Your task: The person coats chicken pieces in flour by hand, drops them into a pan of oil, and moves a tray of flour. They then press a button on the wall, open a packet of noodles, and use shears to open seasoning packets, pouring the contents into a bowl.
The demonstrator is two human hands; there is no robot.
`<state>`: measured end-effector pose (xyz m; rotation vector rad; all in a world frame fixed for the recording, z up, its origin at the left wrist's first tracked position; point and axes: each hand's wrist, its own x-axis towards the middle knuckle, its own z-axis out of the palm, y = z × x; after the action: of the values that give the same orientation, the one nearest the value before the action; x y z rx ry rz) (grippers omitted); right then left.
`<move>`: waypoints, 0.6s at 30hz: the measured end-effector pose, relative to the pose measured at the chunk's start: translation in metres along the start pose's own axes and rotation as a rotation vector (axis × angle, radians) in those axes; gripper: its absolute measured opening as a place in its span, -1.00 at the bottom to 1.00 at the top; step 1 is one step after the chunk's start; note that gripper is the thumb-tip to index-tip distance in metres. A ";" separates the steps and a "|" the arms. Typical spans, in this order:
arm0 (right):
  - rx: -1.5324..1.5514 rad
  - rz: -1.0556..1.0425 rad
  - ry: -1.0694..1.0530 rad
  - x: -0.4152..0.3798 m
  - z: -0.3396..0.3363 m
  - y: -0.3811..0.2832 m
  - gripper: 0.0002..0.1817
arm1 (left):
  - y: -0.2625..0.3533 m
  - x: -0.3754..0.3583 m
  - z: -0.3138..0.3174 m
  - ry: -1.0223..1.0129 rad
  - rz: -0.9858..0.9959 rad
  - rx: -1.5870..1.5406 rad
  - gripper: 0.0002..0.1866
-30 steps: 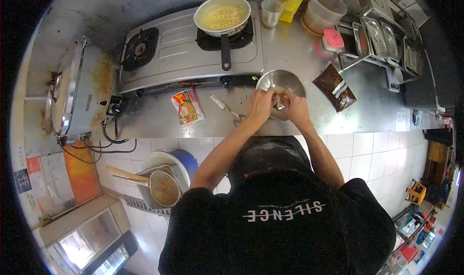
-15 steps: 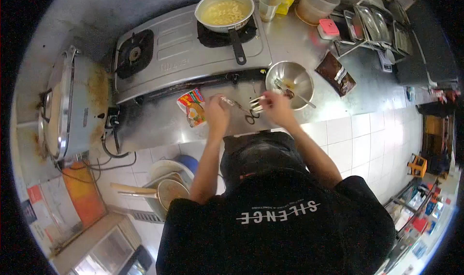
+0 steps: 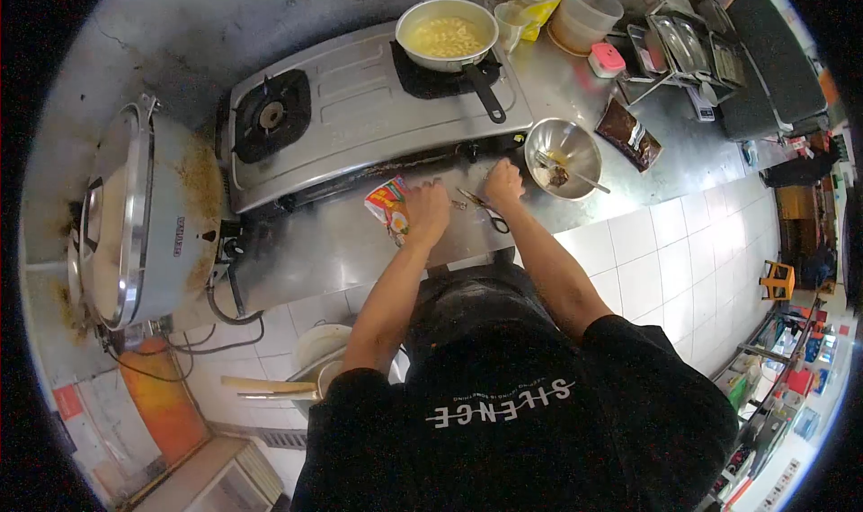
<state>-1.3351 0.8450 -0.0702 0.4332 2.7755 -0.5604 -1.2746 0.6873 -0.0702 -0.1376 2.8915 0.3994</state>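
My left hand [image 3: 427, 213] is at the right edge of a red and yellow instant noodle packet [image 3: 387, 208], overlapping it, fingers curled. Whatever they hold is hidden. A small crumpled sachet [image 3: 459, 204] lies just right of that hand. My right hand [image 3: 504, 186] is closed over the counter, left of the steel bowl [image 3: 586, 152]; its contents are too small to make out. Scissors [image 3: 501, 225] lie between and slightly below my hands, partly by the right wrist. Inside the bowl are a dark brown dollop [image 3: 558, 178] and a spoon [image 3: 593, 184] leaning on the rim.
Behind my hands stands a two-burner stove [image 3: 346, 107]. A pot [image 3: 486, 94] with pale pieces in liquid sits on its right burner. Rightward are a dark brown pouch [image 3: 629, 134], a pink-lidded box [image 3: 607, 60] and a plastic tub [image 3: 586, 17]. A large steel cooker [image 3: 180, 215] stands left.
The view has shifted, moving the scene rightward. My right hand has moved from the bowl's near-left edge to a spot above the scissors. The fork-like glint beside it no longer shows.
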 end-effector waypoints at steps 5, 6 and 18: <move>-0.004 -0.001 -0.025 0.002 -0.008 0.002 -0.64 | -0.001 -0.005 0.005 0.038 0.123 0.045 -0.77; 0.045 -0.037 0.009 0.000 -0.006 0.007 -0.65 | 0.002 -0.009 -0.004 0.026 0.121 0.040 -0.77; 1.249 -0.228 -0.542 -0.111 -0.030 0.002 -0.79 | -0.003 -0.092 -0.032 0.162 -0.231 -1.111 -0.77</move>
<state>-1.2388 0.8330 -0.0080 0.1247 1.6686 -2.0651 -1.1916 0.6815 -0.0200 -0.6715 2.3718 1.9256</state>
